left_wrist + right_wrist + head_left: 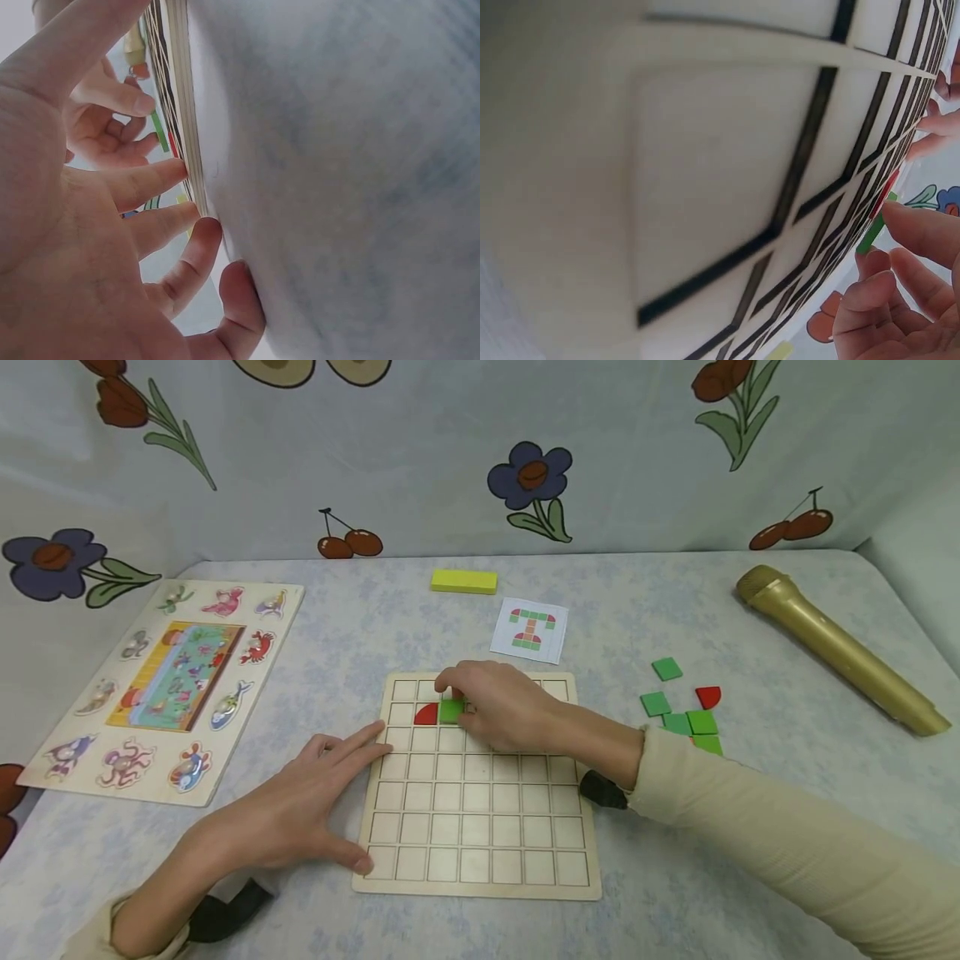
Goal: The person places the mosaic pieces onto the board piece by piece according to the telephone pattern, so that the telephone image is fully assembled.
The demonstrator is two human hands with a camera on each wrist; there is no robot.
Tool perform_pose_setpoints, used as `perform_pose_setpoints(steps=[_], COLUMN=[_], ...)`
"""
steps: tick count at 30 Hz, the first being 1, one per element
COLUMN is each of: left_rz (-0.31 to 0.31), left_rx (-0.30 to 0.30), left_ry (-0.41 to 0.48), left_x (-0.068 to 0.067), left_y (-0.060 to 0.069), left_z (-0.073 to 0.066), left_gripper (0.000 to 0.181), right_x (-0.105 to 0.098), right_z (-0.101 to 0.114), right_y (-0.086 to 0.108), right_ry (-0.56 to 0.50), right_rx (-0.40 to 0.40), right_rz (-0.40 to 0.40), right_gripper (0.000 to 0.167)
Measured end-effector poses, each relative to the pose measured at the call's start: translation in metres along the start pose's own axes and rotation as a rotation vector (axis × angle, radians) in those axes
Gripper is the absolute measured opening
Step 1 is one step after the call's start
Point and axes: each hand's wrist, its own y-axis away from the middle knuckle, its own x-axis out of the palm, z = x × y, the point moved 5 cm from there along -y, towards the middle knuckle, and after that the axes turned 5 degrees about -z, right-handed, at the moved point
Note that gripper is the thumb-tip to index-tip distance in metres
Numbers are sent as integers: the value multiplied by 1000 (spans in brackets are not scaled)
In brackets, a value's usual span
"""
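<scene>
A wooden grid board (476,827) lies on the table in front of me. My right hand (510,706) is over its upper rows and pinches a green square tile (450,712) between thumb and fingers. In the right wrist view that tile (871,232) is tilted against the board. Just left of it, a red quarter-round piece (426,715) sits in a grid cell. My left hand (300,806) rests along the board's left edge with fingers spread, thumb at the lower corner. In the left wrist view its fingertips (176,171) touch the board's side.
Several loose green tiles (702,722) and a red quarter-round piece (708,697) lie right of the board. Behind it are a pattern card (529,628) and a yellow block (463,581). A gold microphone (840,647) lies far right, a picture puzzle board (168,693) at left.
</scene>
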Motion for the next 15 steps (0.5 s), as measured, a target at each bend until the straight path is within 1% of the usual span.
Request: perform_pose_setpoints(steps=[5,11,15], left_rz=[1,2,1], left_rx=[0,-3,5], left_ry=[-1,4,9], left_x=[0,-1,0], left_y=[0,1,1], left_z=[0,0,-1], left_gripper=[113,114,114], right_x=[0,8,15], right_z=[1,15,22], right_y=[1,-1,-2], right_ry=[-7,-42,-23], right_rx=[-17,-75,-103], right_rz=[-4,30,50], right_gripper=[38,31,28])
